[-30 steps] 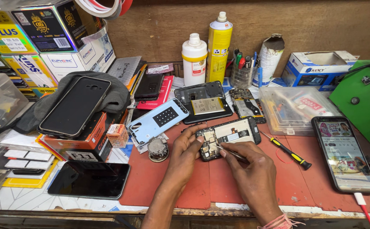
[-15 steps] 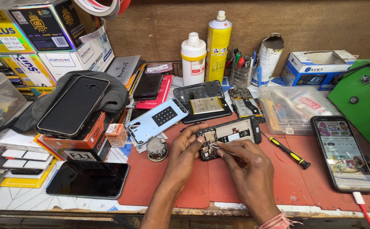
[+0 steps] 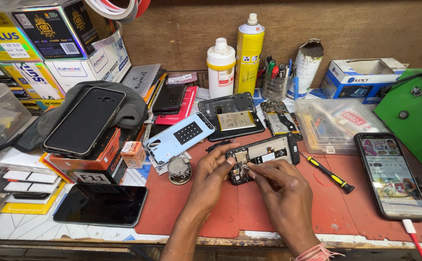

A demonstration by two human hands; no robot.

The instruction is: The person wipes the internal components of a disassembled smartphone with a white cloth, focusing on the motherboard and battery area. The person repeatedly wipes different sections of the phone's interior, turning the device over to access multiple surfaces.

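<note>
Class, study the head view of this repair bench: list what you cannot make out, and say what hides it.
- Tool tip: the thin tool in the right hand is too small to identify.
- Opened phone: its near end is covered by the left hand and the right hand.
- Red cable: cut off by the bottom edge.
- Green device: cut off by the right edge.

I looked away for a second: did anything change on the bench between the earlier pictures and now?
Hardly anything. The right hand keeps its thin tool on the opened phone, its fingertips edging slightly toward the phone's left end. The left hand still steadies that end. The screwdriver, the lit phone and the pale blue back cover stayed put.
</note>
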